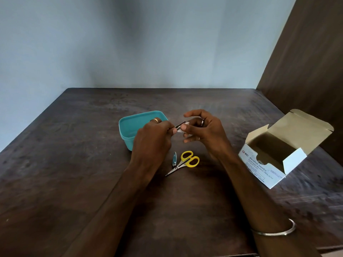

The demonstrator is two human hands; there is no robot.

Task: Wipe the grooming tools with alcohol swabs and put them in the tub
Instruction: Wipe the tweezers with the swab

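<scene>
My left hand (154, 138) pinches a thin metal grooming tool (179, 125), probably tweezers, above the table in front of the teal tub (126, 130). My right hand (202, 130) holds a small white alcohol swab (186, 123) against the tool's tip. The tub stands open behind my left hand, which hides part of its inside. On the table below my hands lie a small blue nail clipper (174, 159) and yellow-handled scissors (183, 163), touching each other.
An open white box of alcohol swabs (259, 166) stands at the right on the dark wooden table (74, 164). A brown wooden panel (306, 62) rises at the right edge. A pale wall lies behind the table.
</scene>
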